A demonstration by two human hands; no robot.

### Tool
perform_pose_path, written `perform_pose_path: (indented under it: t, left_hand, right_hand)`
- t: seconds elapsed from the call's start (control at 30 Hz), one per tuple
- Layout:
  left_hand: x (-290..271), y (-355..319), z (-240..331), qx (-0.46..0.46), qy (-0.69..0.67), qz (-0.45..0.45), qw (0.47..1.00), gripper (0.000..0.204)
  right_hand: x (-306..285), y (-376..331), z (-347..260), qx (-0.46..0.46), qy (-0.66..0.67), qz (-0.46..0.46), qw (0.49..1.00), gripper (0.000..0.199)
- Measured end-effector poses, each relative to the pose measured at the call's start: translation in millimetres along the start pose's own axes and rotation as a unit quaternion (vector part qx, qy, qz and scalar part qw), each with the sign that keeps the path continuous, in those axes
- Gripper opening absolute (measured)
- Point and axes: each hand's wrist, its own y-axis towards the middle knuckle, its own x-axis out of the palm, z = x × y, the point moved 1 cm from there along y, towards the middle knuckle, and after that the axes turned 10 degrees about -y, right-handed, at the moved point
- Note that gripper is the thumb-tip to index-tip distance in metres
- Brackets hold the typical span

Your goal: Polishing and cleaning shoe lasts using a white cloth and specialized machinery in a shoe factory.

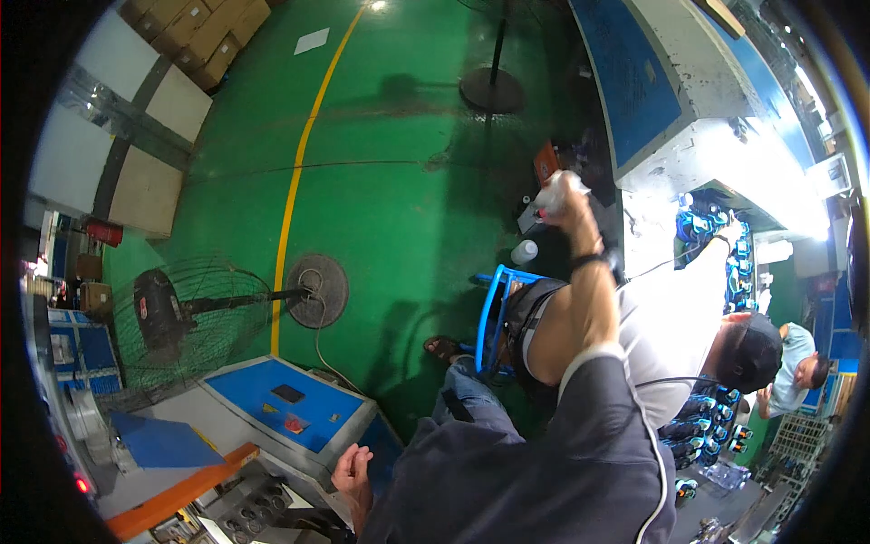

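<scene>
My right arm stretches forward past a seated co-worker. A blurred, crumpled white thing, perhaps a cloth or thin plastic, is in my right hand [573, 218]; its exact kind does not show. Beyond and below that hand are a small white box [529, 218], an orange box [546, 161] and a white bottle [524, 252]. My left hand [352, 473] is low beside a machine cabinet with a blue top [281, 403]. Its fingers are loosely bent and partly apart, with nothing visible in them. A dark phone-like object [288, 393] lies on that blue top.
A co-worker in a white shirt [671, 299] and black cap sits on a blue chair [494, 313] at a line of blue-and-black shoes [707, 422]. Another person [790, 367] is farther right. A pedestal fan [172, 313] stands left on the green floor [381, 208]; cardboard boxes [204, 41] are stacked behind.
</scene>
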Motion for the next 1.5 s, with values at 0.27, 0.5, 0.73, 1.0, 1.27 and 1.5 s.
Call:
perform_pose_path:
  t: [0.27,0.5,0.73,1.0,1.27,1.5]
  left_hand:
    - [1.5,4.2,-1.4,-0.039,0.054,-0.008,0.998,0.034]
    - [0.2,-5.0,-16.5,-0.021,0.029,-0.07,0.997,0.036]
    - [10.3,0.3,-19.4,0.064,0.06,-0.281,0.956,0.032]
    - [65.5,-34.7,-4.4,0.148,0.096,-0.474,0.862,0.034]
    - [138.2,-177.4,-56.9,0.099,0.204,-0.653,0.722,0.032]
    - [200.3,-335.8,-111.3,0.049,0.259,-0.804,0.533,0.031]
  right_hand:
    - [-10.7,-34.4,63.6,0.012,-0.05,0.083,0.995,0.031]
    - [129.2,-263.0,197.1,0.117,0.022,-0.214,0.969,0.042]
    - [84.5,-428.2,156.0,-0.067,-0.007,-0.217,0.974,0.04]
    - [-54.7,-573.9,175.4,-0.051,0.085,-0.077,0.992,0.036]
    - [-198.1,-755.2,250.6,0.004,0.188,0.315,0.93,0.027]
    - [-359.5,-1036.8,279.0,0.003,-0.176,0.816,0.55,0.019]
